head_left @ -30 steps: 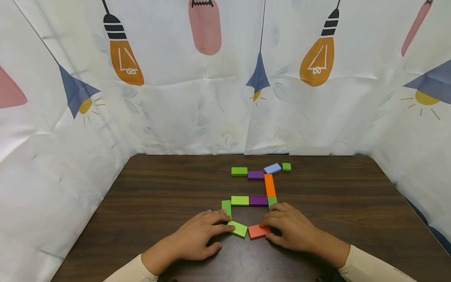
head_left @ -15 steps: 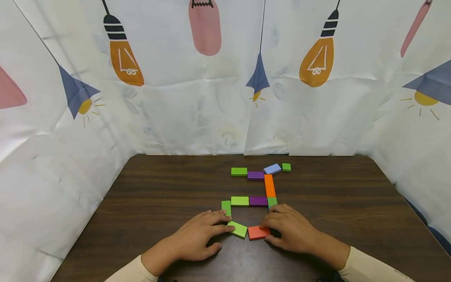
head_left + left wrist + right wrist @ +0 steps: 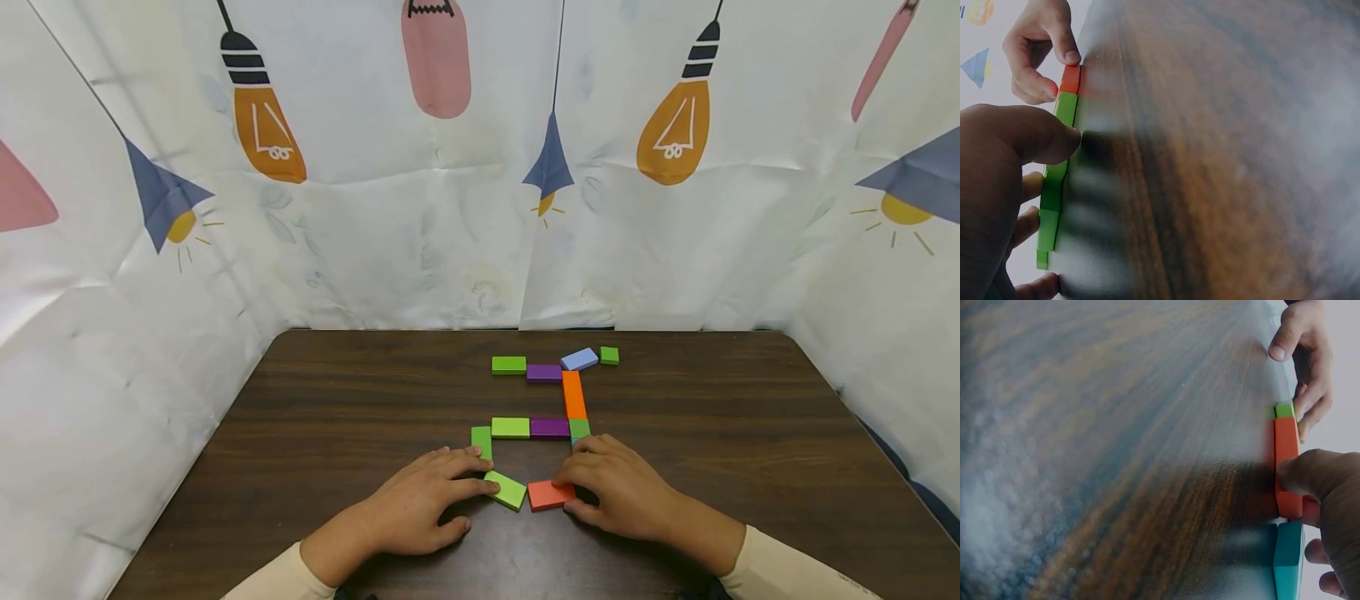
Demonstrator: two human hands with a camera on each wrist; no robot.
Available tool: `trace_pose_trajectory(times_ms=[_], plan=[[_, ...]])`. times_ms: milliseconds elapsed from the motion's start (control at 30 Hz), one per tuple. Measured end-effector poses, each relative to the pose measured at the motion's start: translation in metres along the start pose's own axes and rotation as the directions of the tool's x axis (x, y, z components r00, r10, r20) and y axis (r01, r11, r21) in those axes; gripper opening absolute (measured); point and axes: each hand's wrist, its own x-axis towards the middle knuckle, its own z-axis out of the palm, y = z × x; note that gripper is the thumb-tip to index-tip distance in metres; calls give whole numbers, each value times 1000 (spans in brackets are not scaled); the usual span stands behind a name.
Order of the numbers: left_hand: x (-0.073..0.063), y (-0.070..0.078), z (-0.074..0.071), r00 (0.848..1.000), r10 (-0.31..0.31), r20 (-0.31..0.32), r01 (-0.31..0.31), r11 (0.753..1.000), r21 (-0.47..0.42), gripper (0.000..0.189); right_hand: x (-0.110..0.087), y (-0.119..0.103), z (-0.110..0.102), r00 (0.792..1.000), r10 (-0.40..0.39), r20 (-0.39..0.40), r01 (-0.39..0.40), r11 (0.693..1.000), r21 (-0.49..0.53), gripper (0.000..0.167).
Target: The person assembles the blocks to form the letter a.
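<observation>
In the head view my left hand [image 3: 423,504] lies with its fingers stretched forward. Its index fingertip touches a lime green block [image 3: 509,491], and other fingertips rest at a green block [image 3: 482,442] set lengthwise. My right hand [image 3: 626,492] pinches a coral-red block [image 3: 547,496] between thumb and index finger; the right wrist view shows the thumb on the near side of this red block [image 3: 1286,440]. Red and lime ends nearly meet. A teal block [image 3: 1288,550] stands beside the right fingers, mostly covered by them in the head view.
Behind the hands, a lime block [image 3: 510,427], a purple block [image 3: 550,428] and a green block [image 3: 580,428] form a row. An orange block [image 3: 574,395] leads back toward another purple block [image 3: 544,373], a pale blue block [image 3: 580,359] and small green pieces. Printed cloth [image 3: 450,250] surrounds the dark table [image 3: 337,392].
The lime block under my left index finger has turned very slightly, its right end shifting a little toward me. Both hands stay almost where they were.
</observation>
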Motion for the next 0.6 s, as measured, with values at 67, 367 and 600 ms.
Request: trace_pose_trajectory(times_ms=[67, 367, 600], plan=[[0, 0, 0, 1000, 0, 1, 0, 1000, -1, 53, 1, 0, 0, 1000, 3, -5, -3, 1000, -10, 24], [1, 0, -1, 1000, -2, 3, 2, 1000, -2, 54, 2, 0, -1, 1000, -4, 3, 4, 1000, 9, 25], [1, 1, -2, 1000, -8, 2, 8, 1000, -9, 54, 0, 0, 0, 1000, -10, 6, 9, 1000, 18, 25]])
